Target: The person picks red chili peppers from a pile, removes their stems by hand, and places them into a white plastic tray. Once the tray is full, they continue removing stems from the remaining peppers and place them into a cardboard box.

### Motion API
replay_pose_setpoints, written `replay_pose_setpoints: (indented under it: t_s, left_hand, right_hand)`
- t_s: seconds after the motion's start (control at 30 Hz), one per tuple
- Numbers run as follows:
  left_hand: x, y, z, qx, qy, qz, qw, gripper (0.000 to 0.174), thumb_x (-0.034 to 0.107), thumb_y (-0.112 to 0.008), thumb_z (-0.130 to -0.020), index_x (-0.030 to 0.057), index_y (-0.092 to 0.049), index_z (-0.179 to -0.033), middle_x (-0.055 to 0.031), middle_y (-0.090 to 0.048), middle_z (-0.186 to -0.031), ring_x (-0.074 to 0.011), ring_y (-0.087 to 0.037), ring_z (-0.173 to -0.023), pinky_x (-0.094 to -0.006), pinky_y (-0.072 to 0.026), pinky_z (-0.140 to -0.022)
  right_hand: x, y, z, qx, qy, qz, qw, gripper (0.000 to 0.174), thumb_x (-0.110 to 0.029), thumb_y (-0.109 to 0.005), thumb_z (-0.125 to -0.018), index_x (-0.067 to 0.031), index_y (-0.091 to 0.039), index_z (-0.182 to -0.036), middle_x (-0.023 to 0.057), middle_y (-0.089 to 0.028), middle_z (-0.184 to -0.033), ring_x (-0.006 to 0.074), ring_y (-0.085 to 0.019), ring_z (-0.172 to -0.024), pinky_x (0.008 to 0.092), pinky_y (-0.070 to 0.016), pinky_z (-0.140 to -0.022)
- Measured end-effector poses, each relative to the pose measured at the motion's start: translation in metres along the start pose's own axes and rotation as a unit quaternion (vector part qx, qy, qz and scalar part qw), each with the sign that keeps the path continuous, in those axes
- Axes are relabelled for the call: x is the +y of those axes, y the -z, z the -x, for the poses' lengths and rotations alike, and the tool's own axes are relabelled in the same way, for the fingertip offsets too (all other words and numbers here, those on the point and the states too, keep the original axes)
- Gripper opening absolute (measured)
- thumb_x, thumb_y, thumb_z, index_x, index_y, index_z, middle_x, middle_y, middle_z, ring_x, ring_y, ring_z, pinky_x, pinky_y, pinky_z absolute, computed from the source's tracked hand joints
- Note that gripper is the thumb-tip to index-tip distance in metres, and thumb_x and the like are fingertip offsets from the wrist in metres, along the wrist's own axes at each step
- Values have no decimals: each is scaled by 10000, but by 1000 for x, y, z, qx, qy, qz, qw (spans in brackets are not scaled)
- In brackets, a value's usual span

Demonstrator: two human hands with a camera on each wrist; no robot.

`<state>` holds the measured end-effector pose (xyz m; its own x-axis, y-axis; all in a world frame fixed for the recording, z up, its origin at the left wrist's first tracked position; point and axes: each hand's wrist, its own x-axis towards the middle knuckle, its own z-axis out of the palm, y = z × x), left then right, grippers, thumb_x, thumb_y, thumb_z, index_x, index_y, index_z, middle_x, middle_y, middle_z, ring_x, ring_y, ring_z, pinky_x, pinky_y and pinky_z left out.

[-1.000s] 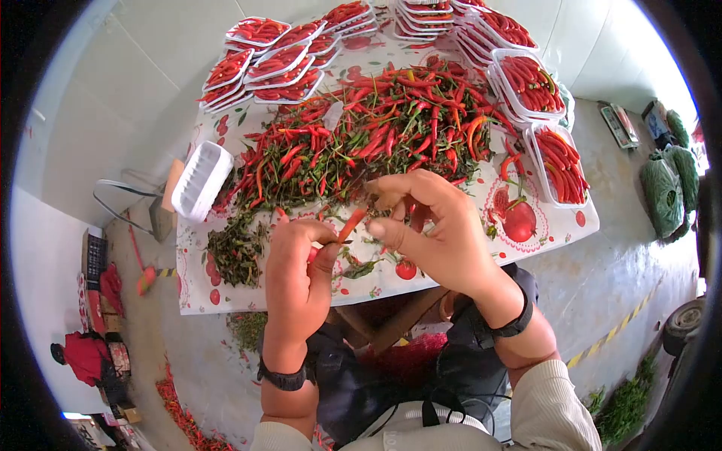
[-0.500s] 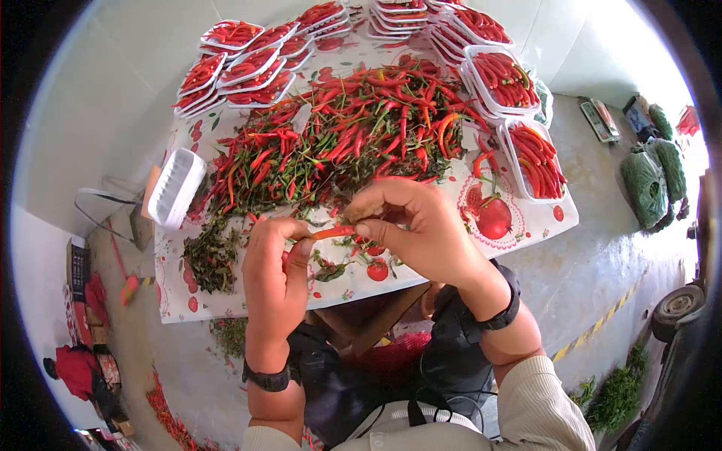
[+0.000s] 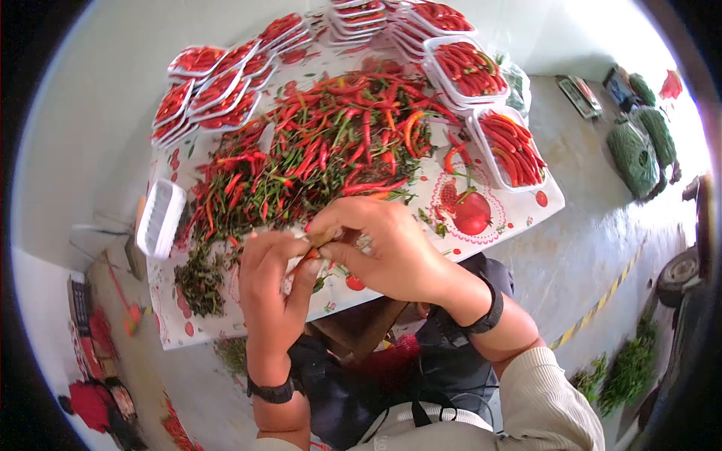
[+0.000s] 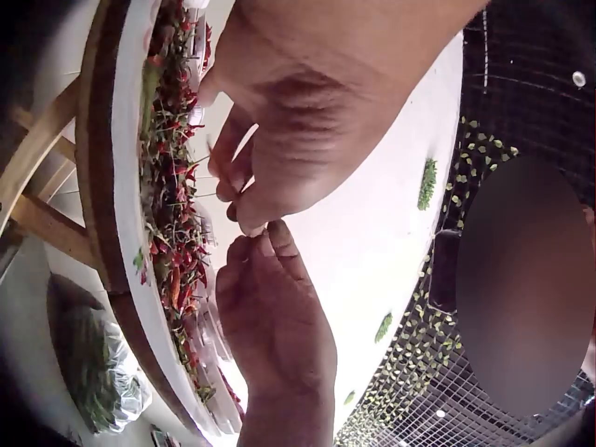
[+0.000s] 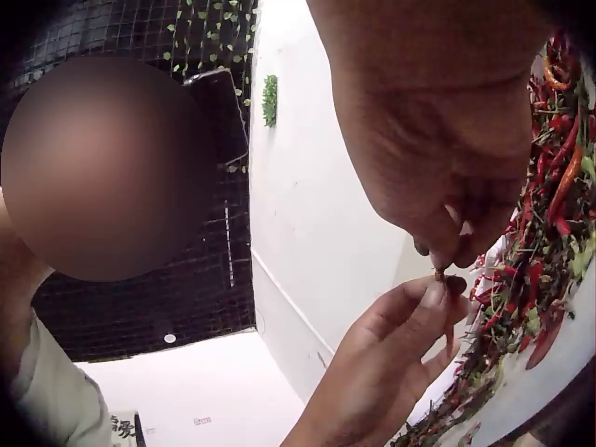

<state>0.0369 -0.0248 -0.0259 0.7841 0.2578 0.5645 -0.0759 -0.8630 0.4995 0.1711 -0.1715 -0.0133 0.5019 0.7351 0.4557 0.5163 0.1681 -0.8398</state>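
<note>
Above the table's front edge, both hands meet at the fingertips. My left hand (image 3: 272, 293) pinches a small red-orange chili (image 3: 310, 255), mostly covered by fingers. From the other side, my right hand (image 3: 387, 252) pinches at its end with thumb and fingers. The right wrist view has the chili (image 5: 451, 341) jutting below the thumb of the left hand (image 5: 386, 368), with the right hand (image 5: 447, 140) above. In the left wrist view the left hand (image 4: 317, 121) touches fingertips with the right hand (image 4: 279, 326). Behind them lies a heap of stemmed red chilies (image 3: 308, 150).
Stacked white trays of chilies (image 3: 218, 86) stand back left, others (image 3: 468, 71) back right, and a filled tray (image 3: 511, 150) on the right. An empty white tray (image 3: 160, 218) leans at the left edge. Green leaves (image 3: 198, 284) lie front left; green bags (image 3: 635, 158) sit beyond the table.
Both hands have come closer together, and the chili, visible between them before, is now largely covered by fingers. The head view has shifted, moving the table leftward in the picture.
</note>
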Motion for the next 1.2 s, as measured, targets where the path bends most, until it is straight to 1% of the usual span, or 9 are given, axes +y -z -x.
replay_pose_setpoints:
  t_s: [0.23,0.47,0.63,0.67,0.8,0.9,1.07,1.17,1.2]
  left_hand:
    - [6,-3,0,7,28,30,999,75,75,-691,-900,40,-653,-953,-88,-664,-894,-313,-631,-878,-566,-419,-1075]
    - [7,-2,1,-6,27,-13,1000,72,70,-693,-863,61,-638,-908,-62,-574,-769,-292,-555,-727,-553,-431,-1068]
    - [5,-6,4,-5,-3,-40,999,81,88,-698,-845,69,-622,-864,-62,-517,-725,-296,-534,-697,-556,-425,-1068]
    - [9,-8,4,3,31,-30,999,78,79,-688,-843,64,-612,-843,-68,-485,-706,-289,-522,-684,-551,-427,-1069]
    - [11,-4,7,1,89,-28,996,62,60,-654,-850,40,-598,-833,-81,-453,-686,-285,-492,-658,-540,-442,-1057]
    - [14,-1,5,6,86,4,996,55,54,-648,-849,32,-600,-834,-86,-439,-683,-294,-482,-650,-537,-447,-1052]
    - [10,-4,4,14,60,10,998,97,94,-647,-885,-2,-633,-885,-126,-515,-708,-332,-512,-665,-524,-445,-1057]
    - [11,0,6,-4,22,-30,999,112,102,-635,-895,-9,-638,-908,-136,-507,-701,-341,-528,-679,-525,-441,-1061]
    - [9,3,9,-19,45,-7,999,120,95,-638,-887,-15,-638,-932,-144,-537,-743,-338,-541,-691,-513,-459,-1020]
  right_hand:
    - [0,-3,2,5,17,48,999,241,-14,-731,-824,-37,-658,-1053,113,-681,-857,287,-685,-777,387,-535,-666]
    - [4,-14,7,13,67,147,987,192,-67,-692,-829,-56,-609,-1001,113,-614,-849,340,-635,-825,451,-513,-720]
    - [-3,-20,11,8,111,262,959,176,-125,-644,-818,-51,-553,-950,111,-579,-863,314,-621,-837,425,-516,-723]
    - [-4,-20,12,2,110,268,957,181,-123,-639,-818,-50,-552,-959,115,-577,-865,313,-621,-842,423,-514,-728]
    - [0,-20,10,-22,93,204,974,218,-99,-634,-808,-36,-524,-985,137,-564,-882,350,-607,-856,447,-500,-748]
    - [1,-21,11,-9,90,159,983,232,-90,-631,-824,-35,-498,-1006,145,-566,-872,372,-608,-857,467,-493,-748]
    - [0,-27,10,21,93,157,983,209,-100,-616,-889,-31,-473,-1025,145,-569,-848,380,-614,-846,473,-494,-737]
    - [2,-25,12,-20,82,154,984,335,-44,-641,-786,-2,-471,-1072,172,-596,-882,415,-617,-881,489,-497,-772]
    - [3,-24,13,-32,85,132,987,341,-32,-640,-783,0,-471,-1078,180,-606,-884,424,-621,-880,495,-496,-763]
